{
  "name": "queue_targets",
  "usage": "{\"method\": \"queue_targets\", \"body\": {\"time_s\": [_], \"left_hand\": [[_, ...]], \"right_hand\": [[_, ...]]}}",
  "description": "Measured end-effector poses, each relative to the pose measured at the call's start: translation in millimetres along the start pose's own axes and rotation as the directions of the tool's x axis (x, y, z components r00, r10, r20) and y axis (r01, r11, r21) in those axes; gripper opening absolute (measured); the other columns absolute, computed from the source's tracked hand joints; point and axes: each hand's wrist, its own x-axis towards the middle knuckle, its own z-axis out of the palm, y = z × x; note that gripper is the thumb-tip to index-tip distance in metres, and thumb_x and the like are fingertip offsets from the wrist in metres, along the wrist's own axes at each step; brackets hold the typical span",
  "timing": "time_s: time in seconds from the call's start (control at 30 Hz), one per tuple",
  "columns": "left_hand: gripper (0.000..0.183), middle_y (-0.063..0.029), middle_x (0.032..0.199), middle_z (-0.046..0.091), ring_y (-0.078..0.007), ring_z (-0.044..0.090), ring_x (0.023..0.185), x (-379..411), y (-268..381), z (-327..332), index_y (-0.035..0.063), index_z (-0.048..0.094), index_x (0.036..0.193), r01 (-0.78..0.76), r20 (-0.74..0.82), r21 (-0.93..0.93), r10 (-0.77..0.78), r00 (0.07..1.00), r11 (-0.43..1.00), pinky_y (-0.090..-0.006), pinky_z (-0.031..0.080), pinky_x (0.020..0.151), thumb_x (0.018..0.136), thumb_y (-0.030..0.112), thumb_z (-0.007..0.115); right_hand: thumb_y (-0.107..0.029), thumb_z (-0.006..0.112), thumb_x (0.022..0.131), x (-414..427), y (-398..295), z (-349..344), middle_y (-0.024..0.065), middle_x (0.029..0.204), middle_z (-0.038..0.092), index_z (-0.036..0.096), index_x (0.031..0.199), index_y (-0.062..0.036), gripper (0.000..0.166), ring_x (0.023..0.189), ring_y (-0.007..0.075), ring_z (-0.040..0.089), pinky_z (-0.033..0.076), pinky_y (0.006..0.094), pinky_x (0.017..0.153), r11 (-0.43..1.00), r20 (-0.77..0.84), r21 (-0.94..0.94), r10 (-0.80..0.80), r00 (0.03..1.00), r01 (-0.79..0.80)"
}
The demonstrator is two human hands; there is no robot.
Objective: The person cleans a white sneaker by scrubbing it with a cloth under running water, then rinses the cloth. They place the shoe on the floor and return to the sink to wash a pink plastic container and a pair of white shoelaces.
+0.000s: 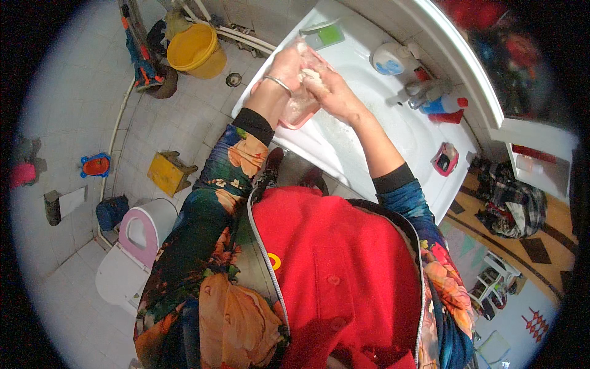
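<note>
A shallow pink tray (299, 110) is over the front left rim of the white washbasin (341, 133), its inside looking wet or soapy. My left hand (286, 69), with a metal bangle at the wrist, grips the tray along its far left side. Over the tray's middle, my right hand (339, 94) bends its fingers around a pale, whitish lump (310, 76), which could be a sponge or soap. The two hands nearly touch, and most fingertips are hidden. Just beyond them, a green and clear soap dish (325, 37) rests on the basin's corner.
A white bottle (387, 60), a metal faucet (419, 94) and a blue-and-white bottle (438, 105) line the basin's back. A pink dish (445, 159) stands at its right. On the floor to the left are a yellow bucket (196, 50), a yellow stool (169, 173) and a toilet (124, 272).
</note>
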Motion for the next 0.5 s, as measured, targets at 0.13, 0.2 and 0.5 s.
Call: {"method": "queue_targets", "body": {"time_s": [0.13, 0.2, 0.5], "left_hand": [[0.041, -0.0131, 0.066, 0.049, -0.0283, 0.056, 0.071, 0, 20, -13, 0.0023, 0.042, 0.071, 0.103, 0.238, -0.04, -0.09, 0.967, 0.994, -0.0444, 0.052, 0.07, 0.098, 0.029, 0.027], [0.042, -0.0146, 0.07, 0.051, -0.0279, 0.056, 0.075, -8, 21, -9, 0.0018, 0.042, 0.073, 0.106, 0.204, -0.14, -0.076, 0.976, 0.984, -0.0453, 0.051, 0.076, 0.098, 0.031, 0.027], [0.037, -0.0107, 0.093, 0.059, -0.0198, 0.058, 0.084, -4, 23, -52, -0.001, 0.053, 0.086, 0.277, 0.488, -0.108, -0.192, 0.852, 0.955, -0.0342, 0.052, 0.077, 0.097, 0.03, 0.035]], "right_hand": [[-0.009, 0.051, 0.087, -11, -3, -31, 0.0056, 0.095, 0.059, 0.053, 0.117, -0.0039, 0.03, 0.075, 0.0121, 0.058, 0.049, 0.0244, 0.059, 0.934, 0.096, 0.314, 0.148, 0.984, -0.171], [-0.007, 0.049, 0.089, -18, -12, -33, 0.0104, 0.099, 0.06, 0.054, 0.114, -0.0024, 0.026, 0.074, 0.0137, 0.061, 0.051, 0.0234, 0.059, 0.881, 0.029, 0.455, 0.13, 0.991, -0.129], [-0.021, 0.046, 0.094, -26, 7, -43, 0.008, 0.092, 0.06, 0.053, 0.108, 0.0023, 0.028, 0.067, 0.0107, 0.056, 0.047, 0.0206, 0.056, 0.742, -0.097, 0.651, 0.287, 0.953, -0.157]]}}
